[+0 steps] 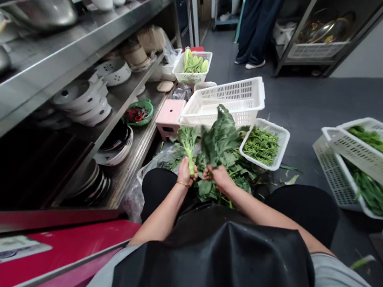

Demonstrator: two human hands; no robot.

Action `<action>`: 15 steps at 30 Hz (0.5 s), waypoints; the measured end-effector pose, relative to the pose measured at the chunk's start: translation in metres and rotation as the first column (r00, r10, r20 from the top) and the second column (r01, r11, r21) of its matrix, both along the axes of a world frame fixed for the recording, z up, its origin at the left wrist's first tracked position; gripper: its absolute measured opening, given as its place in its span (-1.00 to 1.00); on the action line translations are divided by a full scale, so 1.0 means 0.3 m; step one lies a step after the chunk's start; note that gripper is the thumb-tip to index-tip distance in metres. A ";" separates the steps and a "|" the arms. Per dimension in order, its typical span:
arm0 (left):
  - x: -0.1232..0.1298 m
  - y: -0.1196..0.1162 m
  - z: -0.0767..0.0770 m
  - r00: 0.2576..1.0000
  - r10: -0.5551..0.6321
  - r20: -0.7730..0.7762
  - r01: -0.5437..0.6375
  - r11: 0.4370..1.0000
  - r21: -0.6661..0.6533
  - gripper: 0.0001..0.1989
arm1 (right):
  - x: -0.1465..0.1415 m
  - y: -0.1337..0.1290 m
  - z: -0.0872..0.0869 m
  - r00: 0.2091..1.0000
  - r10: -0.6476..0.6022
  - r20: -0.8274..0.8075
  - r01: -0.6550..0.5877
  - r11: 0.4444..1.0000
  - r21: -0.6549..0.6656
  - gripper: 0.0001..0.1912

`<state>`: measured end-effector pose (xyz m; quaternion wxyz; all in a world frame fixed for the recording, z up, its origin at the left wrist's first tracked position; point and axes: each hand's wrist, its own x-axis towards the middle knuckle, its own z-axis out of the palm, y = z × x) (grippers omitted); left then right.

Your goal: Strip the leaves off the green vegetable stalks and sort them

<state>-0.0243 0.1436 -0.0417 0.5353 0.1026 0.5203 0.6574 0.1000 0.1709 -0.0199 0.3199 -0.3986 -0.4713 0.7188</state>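
My left hand (186,172) is closed around the thick pale stem of a light green leafy stalk (188,143), which points up and away from me. Just to its right, my right hand (216,175) grips the base of a large dark green leaf (218,135). The two hands are close together but apart. Beneath and behind them lies a heap of dark leafy greens (235,170), partly on clear plastic. Beyond the leaf stands a large white basket (230,99). A smaller white basket of green pods or peppers (262,144) is to its right.
On the left run steel shelves (95,41) with bowls and plates. A pink stool (170,115) stands beside the large basket. Stacked baskets of greens (372,162) are at the right. A basket of pale green vegetables (195,64) and a standing person (260,23) are farther back.
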 end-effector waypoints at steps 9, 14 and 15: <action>0.093 -0.061 0.050 0.962 -0.266 0.060 0.250 0.949 0.191 -0.70 | -0.054 0.120 0.050 0.995 -0.072 -0.075 0.071 0.997 -0.021 -0.55; 0.128 -0.045 0.099 0.932 -0.243 0.270 0.229 0.970 0.082 -0.70 | -0.018 0.046 0.055 0.972 -0.221 0.079 0.207 0.966 0.153 -0.61; 0.127 -0.037 0.103 0.942 -0.212 0.259 0.209 0.977 0.042 -0.71 | 0.001 0.032 0.059 0.971 -0.196 0.134 0.156 0.953 0.260 -0.64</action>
